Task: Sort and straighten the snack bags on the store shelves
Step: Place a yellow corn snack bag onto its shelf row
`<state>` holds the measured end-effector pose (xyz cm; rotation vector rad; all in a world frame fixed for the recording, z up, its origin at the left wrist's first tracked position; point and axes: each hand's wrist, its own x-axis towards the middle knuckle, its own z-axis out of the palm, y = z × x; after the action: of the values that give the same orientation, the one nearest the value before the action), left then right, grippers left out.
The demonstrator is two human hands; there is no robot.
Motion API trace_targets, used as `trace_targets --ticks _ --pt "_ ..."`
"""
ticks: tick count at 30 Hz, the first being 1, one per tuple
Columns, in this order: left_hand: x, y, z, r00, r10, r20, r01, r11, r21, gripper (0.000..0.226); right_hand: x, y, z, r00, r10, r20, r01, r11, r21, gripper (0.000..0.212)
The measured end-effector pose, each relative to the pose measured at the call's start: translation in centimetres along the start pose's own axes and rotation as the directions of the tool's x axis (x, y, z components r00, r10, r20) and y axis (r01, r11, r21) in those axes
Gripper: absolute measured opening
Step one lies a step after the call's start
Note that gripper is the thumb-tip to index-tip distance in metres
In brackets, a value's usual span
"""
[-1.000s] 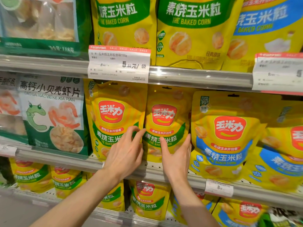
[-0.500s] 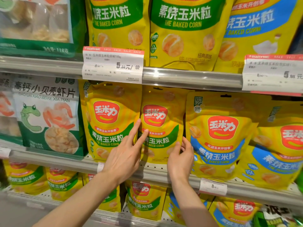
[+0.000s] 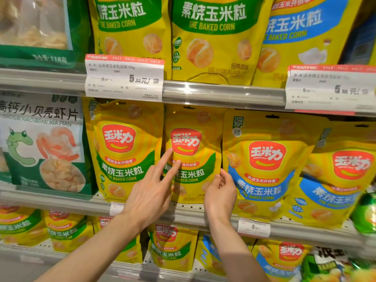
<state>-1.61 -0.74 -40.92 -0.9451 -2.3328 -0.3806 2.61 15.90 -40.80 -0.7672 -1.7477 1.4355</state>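
Two hands working middle green corn bag (image 3: pixel 193 147): left hand (image 3: pixel 150 192) touching front with straight fingers, right hand (image 3: pixel 220 192) pinching edge at 3 o'clock.

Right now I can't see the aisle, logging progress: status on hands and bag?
Left hand open, fingertips on middle green bag. Right hand pinching its right edge. Blue bag crowds that side.
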Motion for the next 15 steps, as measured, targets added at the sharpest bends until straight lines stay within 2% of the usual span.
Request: trace_targets --ticks 4,6,8,9,11,15 --pt "0.4 0.7 -0.3 0.999 0.006 -0.046 -0.005 0.999 0.034 0.08 -1.5 1.6 -2.1 0.963 -0.266 0.042 0.269 0.941 -0.205 0.039" --pt "0.5 1.0 -0.4 0.998 0.007 -0.067 -0.002 0.997 0.073 0.079 -1.9 2.1 -4.1 0.895 -0.446 0.033 0.437 0.858 -0.27 0.032" --pt "0.9 1.4 -0.2 0.995 0.023 -0.093 -0.011 0.992 0.128 0.077 -1.5 2.1 -6.5 0.813 -0.582 -0.022 0.544 0.773 -0.327 0.029" --pt "1.2 1.7 -0.2 0.993 0.034 -0.111 -0.017 0.989 0.15 0.077 -1.0 2.1 -7.7 0.783 -0.619 -0.059 0.561 0.745 -0.361 0.032" --pt "2.2 2.5 -0.2 0.988 0.053 -0.144 -0.028 0.985 0.172 0.079 0.2 1.8 -9.3 0.767 -0.628 -0.133 0.525 0.733 -0.433 0.051" --pt "3.9 3.7 0.0 0.989 0.067 -0.136 -0.036 0.975 0.22 0.088 2.2 1.6 -10.0 0.822 -0.553 -0.137 0.411 0.742 -0.529 0.101"
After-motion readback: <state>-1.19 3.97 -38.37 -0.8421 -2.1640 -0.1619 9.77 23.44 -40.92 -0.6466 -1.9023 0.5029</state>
